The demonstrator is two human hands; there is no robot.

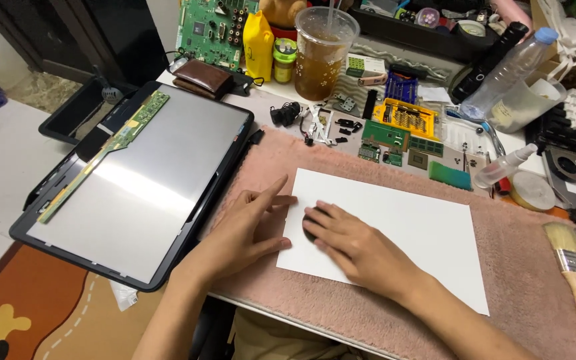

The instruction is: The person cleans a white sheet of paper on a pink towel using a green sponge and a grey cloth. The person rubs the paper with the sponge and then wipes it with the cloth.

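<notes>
**Both hands flat on a white sheet over a pink mat**

The left hand lay open, fingers spread, its index finger and thumb touching the left edge of a white sheet of paper; it gripped nothing. The right hand rested palm down on the sheet with fingers extended and close together, covering a small dark object of which only a sliver showed at the fingertips; what it was could not be told.

At the far edge stood a yellow pouch-shaped package, a small jar with a green lid just right of it, and a clear plastic cup of brown drink. A yellow case of screwdriver bits lay right of the cup, nearer in, with green circuit boards just in front of it. A clear bottle with a blue cap lay tilted at the far right.

The sheet lay on a pink fuzzy mat covering a white table. Left of the mat a bare display panel in a black frame lay flat, a narrow green board strip along its far-left edge. A paintbrush lay at the right, its handle cut off by the picture's edge. The floor at the near left showed orange and brown.
</notes>
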